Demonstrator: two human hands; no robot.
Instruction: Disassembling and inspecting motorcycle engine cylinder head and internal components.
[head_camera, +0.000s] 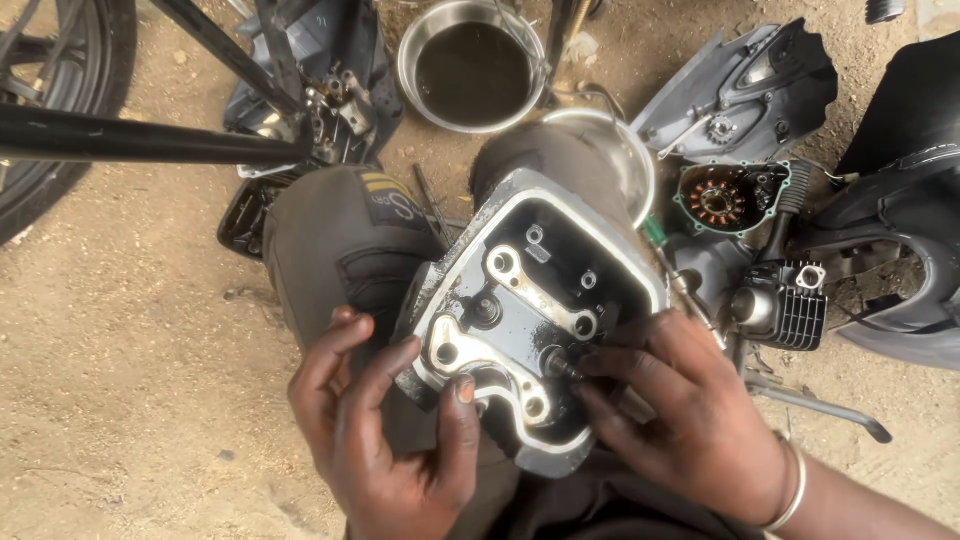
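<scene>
The engine head (530, 300) lies on the lap, a bowl (472, 65) behind it, a wheel (50, 90) far left.

Around us on the sandy dirt ground (120, 380) we see a round steel bowl of dark used oil (472, 66) at the top, with a second, shiny steel bowl (625, 160) just below and to its right. To the right lies a grey plastic engine side cover (740, 85), and beneath it a stator with copper-coloured windings ringed by a green gasket (724, 198). A finned dark metal engine block (785, 305) sits near it. At the upper left we see a black motorcycle tyre (45, 110) and a long black metal tube (140, 140) running across it.
</scene>
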